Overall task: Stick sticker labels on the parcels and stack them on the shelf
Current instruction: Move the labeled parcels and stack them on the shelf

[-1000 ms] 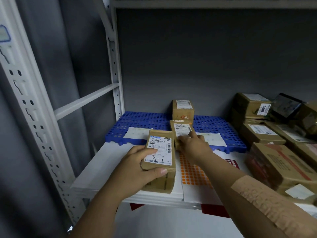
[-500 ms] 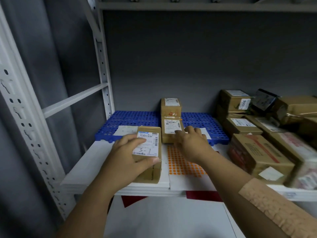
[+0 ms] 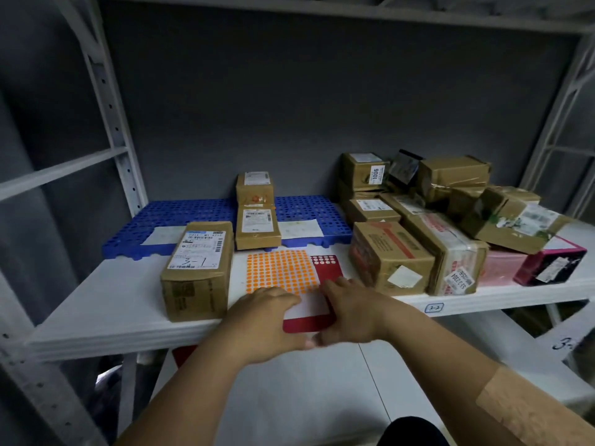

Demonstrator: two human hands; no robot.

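Both hands, left hand [image 3: 267, 320] and right hand [image 3: 351, 312], rest with loose fingers on the white-and-red sheet of orange round stickers [image 3: 281, 273] at the white shelf's [image 3: 96, 304] front edge, just beside a labelled brown cardboard parcel [image 3: 198, 268].

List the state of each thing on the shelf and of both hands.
Parcel marked 3-1: flat on the shelf, released.
Sticker sheet: flat, near edge under both hands.
Left hand: resting on the sheet.
Right hand: resting on the sheet.
Two small parcels: one behind the other on the blue mat.
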